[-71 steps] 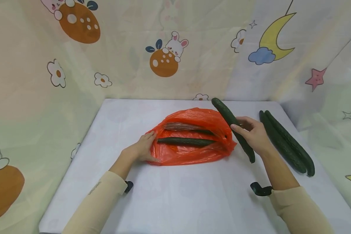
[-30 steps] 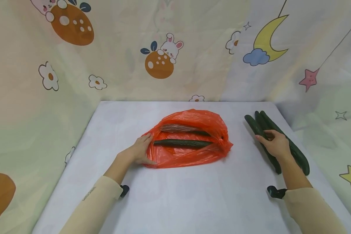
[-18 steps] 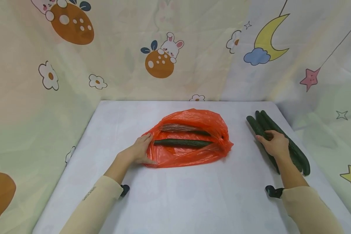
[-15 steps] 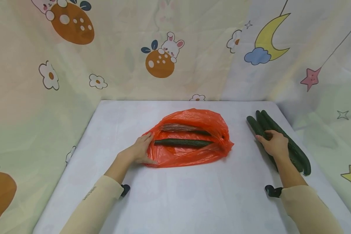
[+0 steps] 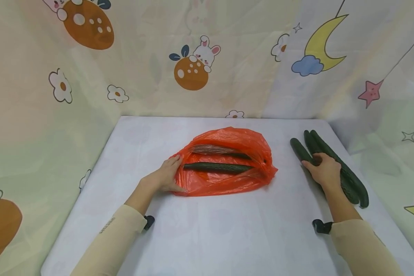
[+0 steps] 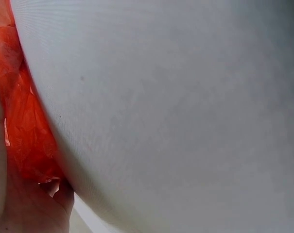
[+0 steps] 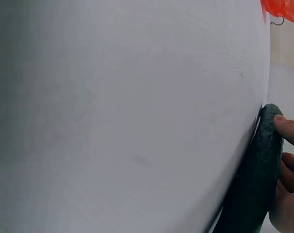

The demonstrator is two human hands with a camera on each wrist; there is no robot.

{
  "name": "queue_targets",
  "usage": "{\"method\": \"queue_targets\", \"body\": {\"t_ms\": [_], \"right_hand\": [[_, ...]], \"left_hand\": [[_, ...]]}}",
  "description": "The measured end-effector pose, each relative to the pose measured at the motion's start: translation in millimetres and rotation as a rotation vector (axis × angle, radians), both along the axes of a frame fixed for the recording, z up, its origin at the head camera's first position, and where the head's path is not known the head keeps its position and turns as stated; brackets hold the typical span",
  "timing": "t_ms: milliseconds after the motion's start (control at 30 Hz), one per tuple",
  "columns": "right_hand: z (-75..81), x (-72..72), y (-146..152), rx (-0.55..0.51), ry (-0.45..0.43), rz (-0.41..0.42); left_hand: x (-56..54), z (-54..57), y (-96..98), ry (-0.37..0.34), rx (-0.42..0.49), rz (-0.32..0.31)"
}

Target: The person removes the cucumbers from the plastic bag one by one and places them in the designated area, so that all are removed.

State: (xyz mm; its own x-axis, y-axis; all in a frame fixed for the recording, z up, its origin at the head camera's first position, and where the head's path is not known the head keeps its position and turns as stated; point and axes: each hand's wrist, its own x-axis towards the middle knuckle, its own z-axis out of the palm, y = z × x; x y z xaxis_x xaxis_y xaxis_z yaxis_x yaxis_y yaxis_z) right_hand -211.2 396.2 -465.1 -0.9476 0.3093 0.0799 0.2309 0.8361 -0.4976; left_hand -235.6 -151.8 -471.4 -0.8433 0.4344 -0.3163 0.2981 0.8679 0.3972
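Note:
A red plastic bag lies on the table with its mouth facing up. One cucumber shows plainly inside, and another cucumber is partly covered by the plastic behind it. My left hand holds the bag's left end, thumb and fingers spread across it; the fingertips are partly hidden. On the right, my right hand grips a cucumber that lies on the table, thumb on its near side. Just right of it two more cucumbers lie together, partly behind the hand.
The white table extends in front of the bag and between the two hands. Its right edge runs close beside the cucumber pair. A printed cloth hangs around the back and sides.
My right hand has carried a cucumber from above the bag's right side to the table beside the other two. A gap shows between their far ends now. My left hand stays on the bag.

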Motion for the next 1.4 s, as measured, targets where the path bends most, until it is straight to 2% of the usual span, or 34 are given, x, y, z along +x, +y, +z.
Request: {"method": "queue_targets", "body": {"t_ms": [267,600,900,1200,1400], "right_hand": [[6.5,-2.3,-21.4,0.075,0.174,0.092],[26.2,-7.0,-67.2,0.019,0.107,0.178],[44.0,-6.3,-102.4,0.005,0.145,0.271],[58.5,-15.0,-127.1,0.029,0.154,0.360],[65.2,-20.2,-144.2,-0.027,0.167,0.472]], "left_hand": [[0.1,-0.7,0.1,0.002,0.002,0.002],[-1.3,-1.8,-0.8,-0.005,-0.004,0.000],[0.1,-0.5,-1.4,-0.006,0.002,0.003],[-0.3,-0.5,-0.7,0.004,0.009,-0.001],[0.5,-1.0,-0.5,-0.007,0.002,0.008]]}}
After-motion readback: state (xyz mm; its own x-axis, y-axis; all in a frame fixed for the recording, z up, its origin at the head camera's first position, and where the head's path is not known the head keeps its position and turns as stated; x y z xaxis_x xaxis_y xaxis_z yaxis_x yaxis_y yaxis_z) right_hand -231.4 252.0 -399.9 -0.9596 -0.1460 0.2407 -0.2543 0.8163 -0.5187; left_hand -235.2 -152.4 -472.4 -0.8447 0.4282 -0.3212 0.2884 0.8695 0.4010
